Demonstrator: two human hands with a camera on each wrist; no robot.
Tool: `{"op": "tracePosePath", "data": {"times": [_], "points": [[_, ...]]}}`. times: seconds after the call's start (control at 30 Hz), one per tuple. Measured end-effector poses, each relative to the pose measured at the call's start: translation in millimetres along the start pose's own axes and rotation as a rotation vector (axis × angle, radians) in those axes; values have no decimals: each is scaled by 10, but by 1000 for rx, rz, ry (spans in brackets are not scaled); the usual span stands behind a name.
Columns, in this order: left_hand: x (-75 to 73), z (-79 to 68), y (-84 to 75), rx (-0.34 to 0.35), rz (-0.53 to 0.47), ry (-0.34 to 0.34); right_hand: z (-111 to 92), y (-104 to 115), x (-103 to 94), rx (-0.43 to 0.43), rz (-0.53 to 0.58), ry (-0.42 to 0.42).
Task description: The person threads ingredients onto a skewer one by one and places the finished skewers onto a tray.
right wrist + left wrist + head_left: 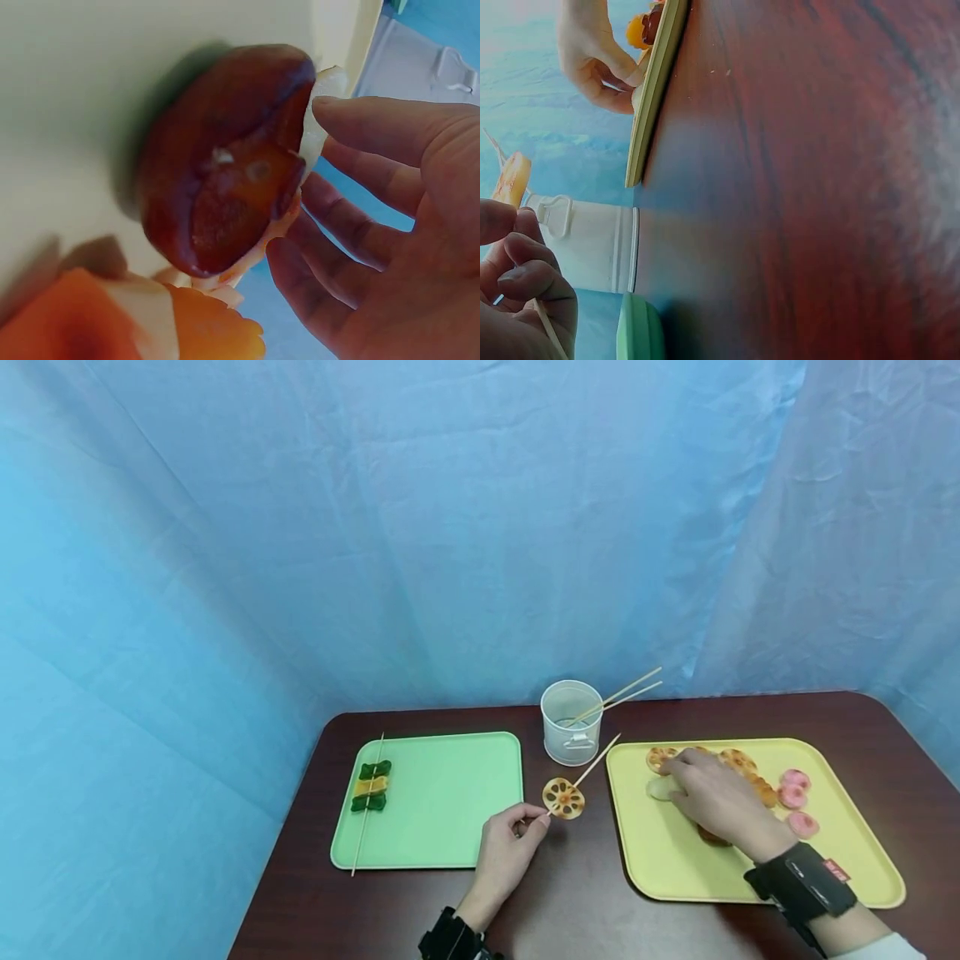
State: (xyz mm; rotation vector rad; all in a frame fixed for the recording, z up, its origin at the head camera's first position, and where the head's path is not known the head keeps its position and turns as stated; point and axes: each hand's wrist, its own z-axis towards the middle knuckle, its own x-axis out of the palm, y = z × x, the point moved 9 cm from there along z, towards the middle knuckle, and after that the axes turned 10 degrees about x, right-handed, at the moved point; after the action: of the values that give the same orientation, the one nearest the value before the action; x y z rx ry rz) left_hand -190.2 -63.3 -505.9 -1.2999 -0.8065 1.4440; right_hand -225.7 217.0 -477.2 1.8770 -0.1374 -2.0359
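Note:
My left hand (pixel 504 853) pinches a thin wooden skewer (pixel 598 761) near its lower end, between thumb and fingers. A browned lotus root slice (pixel 564 799) is threaded on that skewer, close to the fingertips. In the left wrist view the slice (pixel 511 180) appears edge-on. Over the yellow tray (pixel 675 877), my right hand (pixel 716 797) grips a pale green slice (pixel 661 788) at its edge. The right wrist view has the thumb against this pale slice (pixel 330 81), with fingers behind it. A glossy brown food piece (pixel 217 157) lies beside the hand.
Pink rings (pixel 802 824), more lotus slices (pixel 662 758) and orange-brown pieces (pixel 763 791) lie on the yellow tray. A white bucket (pixel 572 743) with two skewers stands at the back. On the green tray (pixel 450 810) lies a skewer with green and yellow pieces (pixel 371 787).

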Motion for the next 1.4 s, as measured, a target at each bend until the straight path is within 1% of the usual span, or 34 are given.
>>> {"op": "tracePosePath", "data": {"times": [0.13, 0.3, 0.43, 0.53, 0.8, 0.97, 1.1, 1.4], "points": [[-1, -29, 13, -18, -31, -14, 5, -10, 36, 6, -19, 6], [-2, -40, 5, -11, -58, -23, 20, -7, 39, 7, -26, -4], [-1, -38, 3, -10, -65, -21, 31, -11, 35, 16, -18, -8], [4, -38, 6, -16, -63, -19, 38, -23, 21, 26, 11, -6], [1, -43, 13, -25, -63, -19, 80, -87, -45, 123, 152, 32], [7, -40, 12, -34, -56, -15, 64, -83, -153, 139, 226, 2], [10, -40, 15, -36, -53, -16, 31, -83, -224, 171, 342, -7], [13, -40, 16, -30, -47, -18, -65, -55, -266, 277, 618, 56]]}}
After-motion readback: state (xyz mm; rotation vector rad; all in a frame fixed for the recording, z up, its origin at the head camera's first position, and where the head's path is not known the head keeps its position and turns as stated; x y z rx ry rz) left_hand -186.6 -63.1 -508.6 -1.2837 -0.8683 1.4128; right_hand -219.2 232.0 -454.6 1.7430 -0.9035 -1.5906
